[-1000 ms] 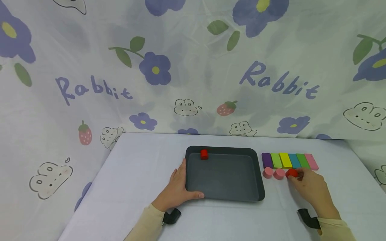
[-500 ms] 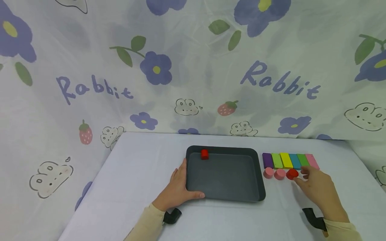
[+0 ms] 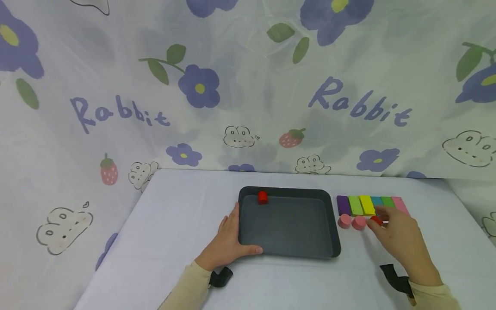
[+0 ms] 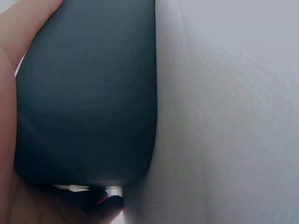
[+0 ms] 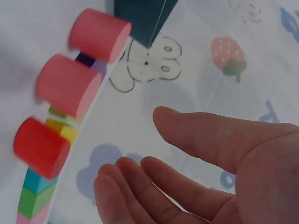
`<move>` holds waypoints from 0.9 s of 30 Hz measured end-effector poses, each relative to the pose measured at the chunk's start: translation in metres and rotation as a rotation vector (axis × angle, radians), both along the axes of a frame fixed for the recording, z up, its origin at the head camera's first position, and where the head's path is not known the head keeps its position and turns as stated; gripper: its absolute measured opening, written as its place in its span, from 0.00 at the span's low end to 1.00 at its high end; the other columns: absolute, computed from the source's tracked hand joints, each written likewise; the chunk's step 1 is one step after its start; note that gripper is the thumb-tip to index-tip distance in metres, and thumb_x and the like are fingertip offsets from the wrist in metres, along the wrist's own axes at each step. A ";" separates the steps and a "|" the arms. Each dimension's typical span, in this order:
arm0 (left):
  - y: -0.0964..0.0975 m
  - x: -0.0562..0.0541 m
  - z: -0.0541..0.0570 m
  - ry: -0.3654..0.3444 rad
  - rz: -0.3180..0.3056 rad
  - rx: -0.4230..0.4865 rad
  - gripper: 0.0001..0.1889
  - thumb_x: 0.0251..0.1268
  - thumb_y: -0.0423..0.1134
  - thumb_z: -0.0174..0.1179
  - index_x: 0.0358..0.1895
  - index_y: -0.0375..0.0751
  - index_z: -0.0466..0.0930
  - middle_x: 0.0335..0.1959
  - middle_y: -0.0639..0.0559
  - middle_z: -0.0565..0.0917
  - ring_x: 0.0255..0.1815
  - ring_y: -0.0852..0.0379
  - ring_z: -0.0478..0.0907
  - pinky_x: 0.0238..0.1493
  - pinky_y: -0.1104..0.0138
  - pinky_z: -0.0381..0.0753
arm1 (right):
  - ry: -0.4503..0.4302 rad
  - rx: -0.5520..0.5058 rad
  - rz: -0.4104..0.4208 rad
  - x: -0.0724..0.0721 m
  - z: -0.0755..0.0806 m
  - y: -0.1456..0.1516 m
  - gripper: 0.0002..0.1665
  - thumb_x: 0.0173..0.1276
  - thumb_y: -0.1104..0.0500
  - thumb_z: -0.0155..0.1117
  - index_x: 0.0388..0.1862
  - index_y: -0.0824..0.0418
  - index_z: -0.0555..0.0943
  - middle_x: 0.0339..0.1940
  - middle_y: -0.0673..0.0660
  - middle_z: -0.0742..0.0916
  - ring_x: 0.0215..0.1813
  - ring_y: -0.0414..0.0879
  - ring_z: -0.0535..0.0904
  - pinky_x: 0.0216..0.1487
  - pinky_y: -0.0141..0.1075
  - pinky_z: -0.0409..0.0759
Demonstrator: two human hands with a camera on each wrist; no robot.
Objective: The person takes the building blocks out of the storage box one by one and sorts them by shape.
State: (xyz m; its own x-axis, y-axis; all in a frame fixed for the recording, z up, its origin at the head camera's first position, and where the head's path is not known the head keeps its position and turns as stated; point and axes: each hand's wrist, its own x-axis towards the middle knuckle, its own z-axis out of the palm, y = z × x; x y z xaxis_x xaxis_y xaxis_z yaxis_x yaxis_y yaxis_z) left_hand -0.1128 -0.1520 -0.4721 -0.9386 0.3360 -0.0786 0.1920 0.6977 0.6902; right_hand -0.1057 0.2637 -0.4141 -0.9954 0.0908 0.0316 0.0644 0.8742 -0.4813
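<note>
A dark grey tray (image 3: 288,228) lies on the white table in the head view, with a red cylinder (image 3: 263,197) near its far left corner. My left hand (image 3: 226,243) rests against the tray's near left corner, fingers straight along the side and thumb at the front edge. Right of the tray, two pink cylinders (image 3: 351,222) and another red cylinder (image 3: 376,220) stand in a row. My right hand (image 3: 401,234) hovers over this red cylinder and partly hides it. In the right wrist view its thumb and fingers are apart, with nothing between them.
Behind the cylinders lies a row of coloured blocks, among them a purple block (image 3: 343,205) and a yellow block (image 3: 367,205). My right hand covers part of the row. A patterned curtain (image 3: 248,86) hangs behind the table.
My right hand's fingers were at the red cylinder outside the tray. They drew back to the right, then came left over it again. The left hand and tray stay put.
</note>
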 end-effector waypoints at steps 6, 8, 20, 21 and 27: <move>-0.001 -0.001 0.000 0.010 -0.004 0.004 0.73 0.48 0.67 0.74 0.80 0.35 0.27 0.83 0.44 0.39 0.82 0.48 0.40 0.79 0.50 0.35 | 0.070 -0.011 0.050 -0.003 0.005 -0.017 0.30 0.66 0.58 0.71 0.58 0.79 0.76 0.49 0.76 0.84 0.46 0.67 0.82 0.39 0.54 0.86; -0.001 0.000 0.000 0.012 -0.005 0.009 0.73 0.48 0.67 0.74 0.80 0.35 0.28 0.83 0.42 0.39 0.82 0.47 0.41 0.79 0.49 0.35 | 0.088 -0.025 0.071 -0.004 0.008 -0.021 0.30 0.66 0.59 0.71 0.57 0.79 0.76 0.47 0.76 0.84 0.45 0.67 0.82 0.41 0.56 0.85; -0.001 0.000 -0.001 0.011 0.001 0.005 0.73 0.47 0.67 0.74 0.81 0.35 0.28 0.83 0.42 0.40 0.82 0.46 0.42 0.79 0.48 0.35 | 0.109 -0.104 0.132 -0.015 0.016 -0.049 0.28 0.67 0.59 0.70 0.58 0.76 0.77 0.47 0.73 0.86 0.45 0.64 0.84 0.43 0.56 0.85; -0.001 0.000 -0.001 0.010 0.001 0.006 0.73 0.47 0.67 0.74 0.81 0.35 0.28 0.83 0.42 0.40 0.82 0.46 0.42 0.79 0.48 0.35 | 0.109 -0.107 0.133 -0.016 0.017 -0.053 0.27 0.67 0.59 0.70 0.58 0.76 0.78 0.47 0.72 0.86 0.44 0.64 0.85 0.44 0.56 0.85; 0.000 0.001 0.000 0.010 0.000 0.012 0.73 0.48 0.67 0.74 0.81 0.34 0.28 0.83 0.42 0.40 0.82 0.46 0.42 0.79 0.48 0.35 | 0.119 -0.096 0.159 -0.024 0.018 -0.074 0.26 0.67 0.59 0.70 0.59 0.75 0.79 0.48 0.71 0.86 0.45 0.61 0.83 0.46 0.55 0.84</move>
